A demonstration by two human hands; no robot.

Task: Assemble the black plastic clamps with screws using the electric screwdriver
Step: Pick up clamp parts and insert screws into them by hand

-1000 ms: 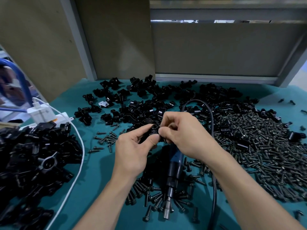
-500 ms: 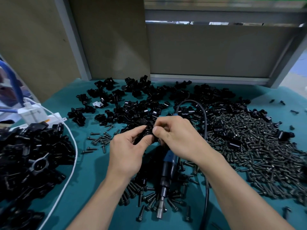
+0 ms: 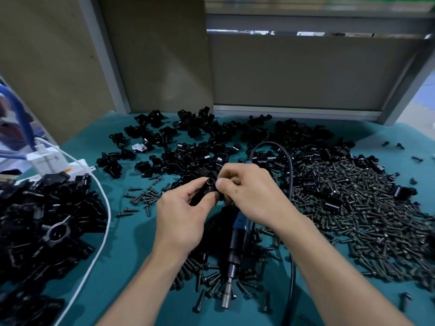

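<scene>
My left hand (image 3: pixel 181 220) holds a black plastic clamp (image 3: pixel 207 188) between thumb and fingers above the table's middle. My right hand (image 3: pixel 251 191) pinches the same clamp from the right, thumb tip against its round hole; whether a screw sits under the fingers is hidden. The electric screwdriver (image 3: pixel 235 250), blue and black with a metal tip, lies on the teal mat (image 3: pixel 131 243) under my hands, tip toward me, its black cable (image 3: pixel 290 184) looping behind my right hand.
Loose clamp halves (image 3: pixel 188 147) cover the far middle. A big heap of dark screws (image 3: pixel 364 208) fills the right, with more screws (image 3: pixel 207 283) around the screwdriver tip. Black clamps (image 3: pixel 40 222) pile at the left by a white cable (image 3: pixel 103 208) and charger (image 3: pixel 47 161).
Both hands stay on the clamp and have shifted slightly, the fingers working at its hole. The view has tilted a little; the screwdriver has not moved.
</scene>
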